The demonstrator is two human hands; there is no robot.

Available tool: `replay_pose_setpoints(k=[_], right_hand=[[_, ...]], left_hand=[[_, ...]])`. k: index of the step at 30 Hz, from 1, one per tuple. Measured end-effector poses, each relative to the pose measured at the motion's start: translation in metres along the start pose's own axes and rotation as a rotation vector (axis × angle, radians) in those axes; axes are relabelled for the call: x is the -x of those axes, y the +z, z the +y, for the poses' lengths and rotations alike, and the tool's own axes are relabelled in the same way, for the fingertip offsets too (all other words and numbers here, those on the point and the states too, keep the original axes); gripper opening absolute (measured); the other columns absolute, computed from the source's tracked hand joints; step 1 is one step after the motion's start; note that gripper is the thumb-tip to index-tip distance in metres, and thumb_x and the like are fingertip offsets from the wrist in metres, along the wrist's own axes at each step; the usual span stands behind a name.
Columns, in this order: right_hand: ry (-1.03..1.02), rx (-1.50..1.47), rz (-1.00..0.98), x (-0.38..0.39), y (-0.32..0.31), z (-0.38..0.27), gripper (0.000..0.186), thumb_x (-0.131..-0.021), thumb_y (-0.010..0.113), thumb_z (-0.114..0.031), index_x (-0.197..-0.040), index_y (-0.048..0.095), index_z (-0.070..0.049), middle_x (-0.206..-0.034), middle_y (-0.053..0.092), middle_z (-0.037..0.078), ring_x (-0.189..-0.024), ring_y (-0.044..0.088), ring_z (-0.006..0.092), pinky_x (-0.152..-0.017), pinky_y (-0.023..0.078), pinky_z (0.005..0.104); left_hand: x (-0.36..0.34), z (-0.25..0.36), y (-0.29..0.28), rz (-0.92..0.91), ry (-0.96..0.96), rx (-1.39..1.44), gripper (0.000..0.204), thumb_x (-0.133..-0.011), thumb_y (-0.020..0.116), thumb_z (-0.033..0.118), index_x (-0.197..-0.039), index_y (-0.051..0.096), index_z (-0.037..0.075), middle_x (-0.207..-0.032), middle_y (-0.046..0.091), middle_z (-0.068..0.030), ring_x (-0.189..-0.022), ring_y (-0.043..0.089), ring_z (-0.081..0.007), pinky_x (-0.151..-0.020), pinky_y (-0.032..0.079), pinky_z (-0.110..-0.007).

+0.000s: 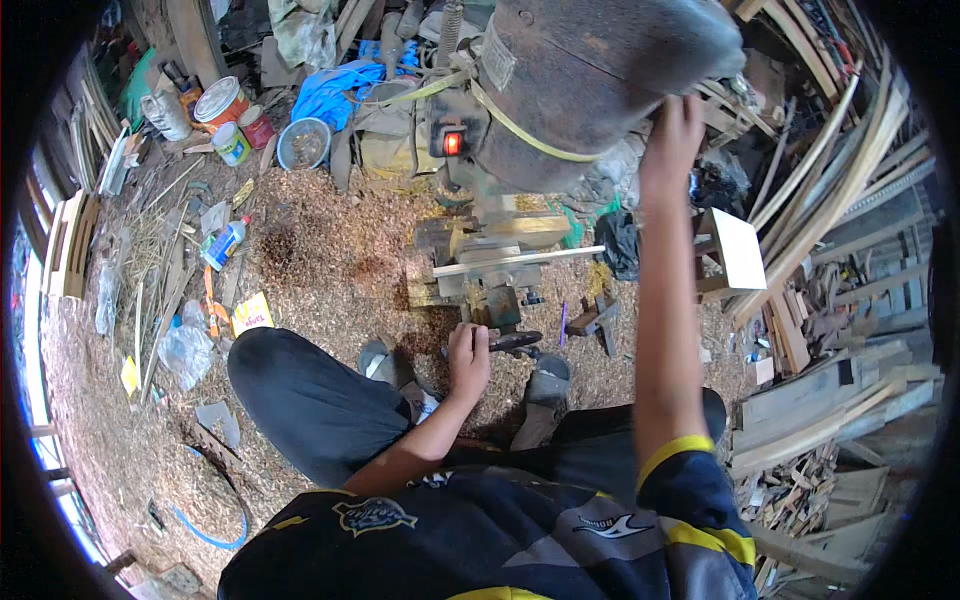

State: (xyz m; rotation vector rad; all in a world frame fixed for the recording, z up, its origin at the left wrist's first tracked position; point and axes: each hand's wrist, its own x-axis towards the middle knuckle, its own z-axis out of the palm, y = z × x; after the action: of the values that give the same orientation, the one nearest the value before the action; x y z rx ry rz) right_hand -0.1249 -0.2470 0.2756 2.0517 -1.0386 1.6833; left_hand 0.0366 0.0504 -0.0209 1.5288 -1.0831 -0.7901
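My left hand (pixel 467 362) is closed round the grip of a dark handwheel (pixel 515 341) low in front of me, between my feet. Beyond the wheel stands a machine's work table with a metal block (pixel 502 306) and wooden pieces. A long, thin pale wooden strip (pixel 520 262) lies crosswise there. Above hangs the machine's large, worn grey-brown head (pixel 560 90), ringed by a yellow band, beside a lit red switch (pixel 453 143). My right arm stretches up to the head's right side. There my right hand (pixel 675 145) is curled, and what it grips is hidden.
Wood shavings (pixel 320 230) cover the floor. Paint cans (pixel 221 101), a bucket (pixel 304 144) and a blue plastic sheet (pixel 338 92) sit at the far left. A white-topped wooden box (pixel 738 250) and stacked wood strips (pixel 835 200) stand right. A metal tool (pixel 597 322) lies near the wheel.
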Motion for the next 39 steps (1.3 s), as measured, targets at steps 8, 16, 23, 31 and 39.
replay_pose_setpoints(k=[8,16,23,31,39], right_hand=[[0.846,0.389,-0.366,0.411,-0.093,-0.009,0.026,-0.098,0.060,-0.022,-0.102,0.067,0.003,-0.085,0.065,0.028,-0.097,0.065,0.0486,-0.087,0.051,0.0531],[1.045,0.271,-1.051,0.492,-0.103,-0.087,0.054,-0.097,0.062,-0.050,-0.120,0.067,-0.001,-0.121,0.064,0.029,-0.110,0.064,0.0494,-0.097,0.051,0.0539],[1.324,-0.119,-1.063,0.508,-0.079,-0.072,0.063,-0.094,0.062,-0.055,-0.113,0.072,0.004,-0.106,0.073,0.028,-0.104,0.070,0.0452,-0.093,0.053,0.0500],[1.346,0.120,-0.886,0.509,-0.087,-0.064,0.045,-0.098,0.052,-0.037,-0.108,0.072,0.003,-0.101,0.071,0.032,-0.097,0.069,0.0478,-0.090,0.053,0.0512],[1.413,0.138,-0.840,0.494,-0.102,-0.057,0.044,-0.099,0.053,-0.039,-0.109,0.073,0.000,-0.097,0.073,0.030,-0.095,0.071,0.0462,-0.087,0.053,0.0503]], left_hand=[[0.017,0.062,0.006,0.045,0.209,0.020,0.013,-0.099,0.066,0.012,-0.098,0.061,0.000,-0.097,0.057,-0.0135,-0.092,0.058,-0.0302,-0.084,0.047,-0.040],[0.034,0.080,-0.041,-0.206,-0.109,-0.208,0.042,-0.101,0.064,0.028,-0.134,0.059,0.003,-0.120,0.060,-0.0184,-0.097,0.064,-0.0307,-0.086,0.051,-0.038],[0.042,0.083,-0.034,-0.139,0.021,-0.442,0.031,-0.100,0.063,0.023,-0.123,0.061,0.003,-0.118,0.060,-0.0232,-0.105,0.062,-0.0464,-0.092,0.050,-0.052],[0.021,0.060,-0.010,-0.020,0.056,-0.172,0.015,-0.094,0.071,0.014,-0.100,0.062,0.004,-0.097,0.055,-0.0177,-0.097,0.057,-0.0417,-0.087,0.048,-0.049],[0.010,0.058,0.000,-0.080,0.151,-0.145,0.016,-0.088,0.074,0.009,-0.098,0.063,0.004,-0.097,0.055,-0.0135,-0.096,0.057,-0.0367,-0.090,0.045,-0.045]])
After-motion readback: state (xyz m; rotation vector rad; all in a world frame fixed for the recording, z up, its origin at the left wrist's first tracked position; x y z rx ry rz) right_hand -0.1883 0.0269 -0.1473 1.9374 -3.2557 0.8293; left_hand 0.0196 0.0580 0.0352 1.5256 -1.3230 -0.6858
